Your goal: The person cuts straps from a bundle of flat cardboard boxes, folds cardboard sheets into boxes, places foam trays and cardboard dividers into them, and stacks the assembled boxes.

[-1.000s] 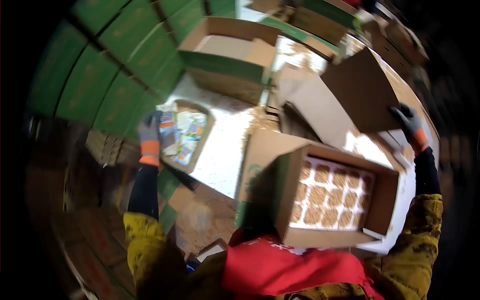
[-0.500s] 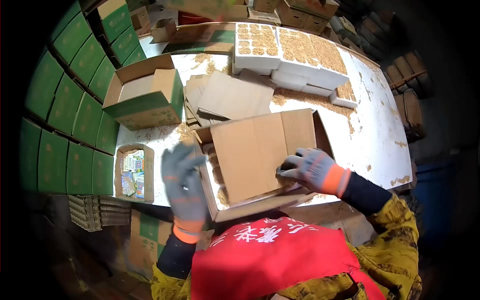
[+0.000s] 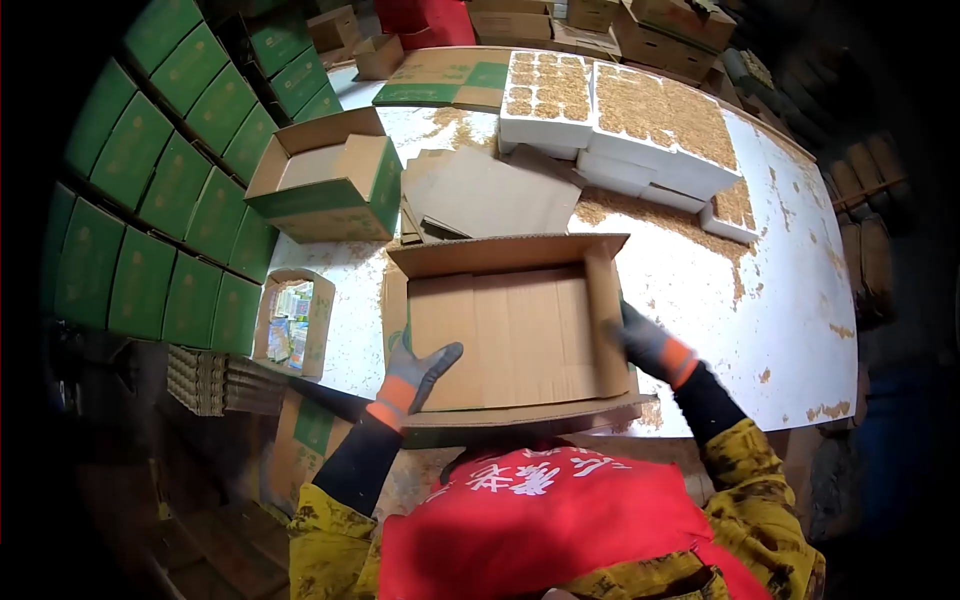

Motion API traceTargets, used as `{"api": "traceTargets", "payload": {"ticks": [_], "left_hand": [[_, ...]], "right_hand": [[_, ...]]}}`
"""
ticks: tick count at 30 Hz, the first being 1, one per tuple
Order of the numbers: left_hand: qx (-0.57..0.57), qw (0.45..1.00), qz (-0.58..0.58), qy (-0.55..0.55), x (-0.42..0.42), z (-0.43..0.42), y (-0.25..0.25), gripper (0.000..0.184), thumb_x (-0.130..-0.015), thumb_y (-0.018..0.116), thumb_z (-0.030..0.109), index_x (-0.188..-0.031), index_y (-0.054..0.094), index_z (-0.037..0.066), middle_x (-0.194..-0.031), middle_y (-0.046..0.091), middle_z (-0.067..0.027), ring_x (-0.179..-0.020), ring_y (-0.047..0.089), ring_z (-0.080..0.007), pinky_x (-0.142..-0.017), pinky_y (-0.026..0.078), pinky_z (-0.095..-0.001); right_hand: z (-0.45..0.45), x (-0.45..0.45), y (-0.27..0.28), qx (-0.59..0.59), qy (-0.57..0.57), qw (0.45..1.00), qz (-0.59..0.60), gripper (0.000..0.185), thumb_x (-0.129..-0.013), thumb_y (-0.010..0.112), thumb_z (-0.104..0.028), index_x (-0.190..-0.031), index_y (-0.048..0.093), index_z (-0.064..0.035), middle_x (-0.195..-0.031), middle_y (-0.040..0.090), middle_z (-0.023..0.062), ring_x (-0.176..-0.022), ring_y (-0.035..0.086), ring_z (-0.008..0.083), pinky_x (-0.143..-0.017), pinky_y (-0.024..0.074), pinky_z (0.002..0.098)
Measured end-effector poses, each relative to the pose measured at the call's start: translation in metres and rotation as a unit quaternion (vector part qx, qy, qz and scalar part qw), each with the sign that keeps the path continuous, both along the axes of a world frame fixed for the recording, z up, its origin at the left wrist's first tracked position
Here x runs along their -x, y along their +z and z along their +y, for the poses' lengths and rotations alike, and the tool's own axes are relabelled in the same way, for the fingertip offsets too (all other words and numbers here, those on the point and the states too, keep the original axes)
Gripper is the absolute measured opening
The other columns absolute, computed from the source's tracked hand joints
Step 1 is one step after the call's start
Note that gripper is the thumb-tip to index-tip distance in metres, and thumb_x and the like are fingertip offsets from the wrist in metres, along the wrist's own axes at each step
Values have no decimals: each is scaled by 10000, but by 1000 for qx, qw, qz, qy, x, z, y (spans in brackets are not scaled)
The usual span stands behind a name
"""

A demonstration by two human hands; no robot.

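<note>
In front of me stands an open cardboard box (image 3: 505,252), its flaps raised. A flat brown cardboard sheet (image 3: 500,335) lies inside and covers what was under it. My left hand (image 3: 412,372), in a grey glove with an orange cuff, grips the box's left side, thumb over the inside and fingers partly hidden beyond the flap. My right hand (image 3: 650,342), gloved alike, rests against the outside of the right flap (image 3: 604,320). Its fingers look extended, though slightly blurred and partly hidden.
Behind the box lie loose cardboard sheets (image 3: 490,190). White foam trays (image 3: 640,150) with brown crumbly material stand at the back right. Left are an open green-and-brown box (image 3: 330,190), a small box of printed packets (image 3: 322,325) and stacked green boxes (image 3: 165,190).
The cardboard sheet, tilted over the foam tray before, now lies flat inside the box. My left hand has come onto the box's left side; my right hand has moved from the sheet to the right flap.
</note>
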State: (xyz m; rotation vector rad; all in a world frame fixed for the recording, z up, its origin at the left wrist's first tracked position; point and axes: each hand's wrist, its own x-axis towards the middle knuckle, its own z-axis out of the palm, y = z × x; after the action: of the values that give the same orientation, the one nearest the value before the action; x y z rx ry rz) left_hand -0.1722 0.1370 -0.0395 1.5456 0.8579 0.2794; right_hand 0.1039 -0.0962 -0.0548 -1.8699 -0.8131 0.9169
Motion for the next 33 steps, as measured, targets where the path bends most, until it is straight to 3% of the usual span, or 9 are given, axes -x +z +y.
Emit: {"api": "traceTargets", "payload": {"ticks": [3,6,8,12,17,18,21,27,33], "left_hand": [[-15,1000,-21,-14,-3,3,-17,627,-798,737,320,-1223,449,-40,-1109,610,-129,-1005,574,-177,-887,457,-291],[-125,989,-58,-61,13,8,-10,515,-896,595,280,-1279,435,-25,-1253,526,-148,-1096,537,-187,-927,437,-312],[137,976,-156,61,30,5,-27,552,-993,318,410,-1360,388,3,-1392,418,-135,-1206,457,-188,-1002,375,-330],[94,987,-121,54,19,-5,-93,465,-989,353,192,-1401,290,-14,-1397,391,-189,-1283,391,-283,-1086,287,-354],[-116,974,-191,-32,-9,58,-5,458,-992,402,293,-1307,449,-36,-1305,499,-118,-1203,457,-196,-1043,327,-291],[-119,977,-162,-64,-17,96,3,419,-963,367,154,-1338,402,-29,-1367,435,-189,-1280,401,-280,-1077,294,-359],[-499,854,-145,-23,-41,235,39,392,-982,405,210,-1269,484,-44,-1267,541,-161,-1173,506,-253,-1035,359,-333],[-234,960,-144,61,-37,476,85,393,-977,398,252,-1256,502,-4,-1241,558,-142,-1127,527,-247,-999,387,-334],[59,976,-212,9,44,583,16,395,-973,392,295,-1243,520,36,-1214,575,-123,-1080,548,-241,-964,414,-336]], "right_hand": [[20,23,4,20,-45,999,12,872,-695,807,-398,-1324,383,32,-1149,594,149,-1020,576,222,-881,466,302],[7,6,-19,-46,-37,992,111,755,-751,775,-322,-1312,403,21,-1186,580,139,-1050,565,197,-907,461,315],[-3,-2,-5,-74,-10,988,137,642,-818,706,-308,-1307,423,-3,-1190,576,103,-1068,550,184,-909,454,323],[-10,2,7,-100,-39,984,144,637,-846,644,-356,-1331,410,-16,-1242,533,99,-1135,492,187,-956,403,329],[32,15,26,-220,-145,957,124,584,-874,570,-324,-1336,394,-13,-1235,531,118,-1157,485,214,-980,393,347],[47,7,25,-229,-133,953,147,545,-887,545,-300,-1326,399,-12,-1237,526,122,-1152,495,224,-974,404,352],[152,20,86,-312,-129,934,119,552,-910,523,-326,-1336,399,1,-1250,519,114,-1120,503,197,-944,419,335],[389,22,89,-428,-214,859,184,510,-843,677,-289,-1176,551,76,-1109,619,61,-1027,560,130,-916,433,252],[486,67,76,-346,-164,923,48,760,-802,702,-407,-1245,410,137,-1148,531,154,-1034,472,195,-935,384,289]]}}
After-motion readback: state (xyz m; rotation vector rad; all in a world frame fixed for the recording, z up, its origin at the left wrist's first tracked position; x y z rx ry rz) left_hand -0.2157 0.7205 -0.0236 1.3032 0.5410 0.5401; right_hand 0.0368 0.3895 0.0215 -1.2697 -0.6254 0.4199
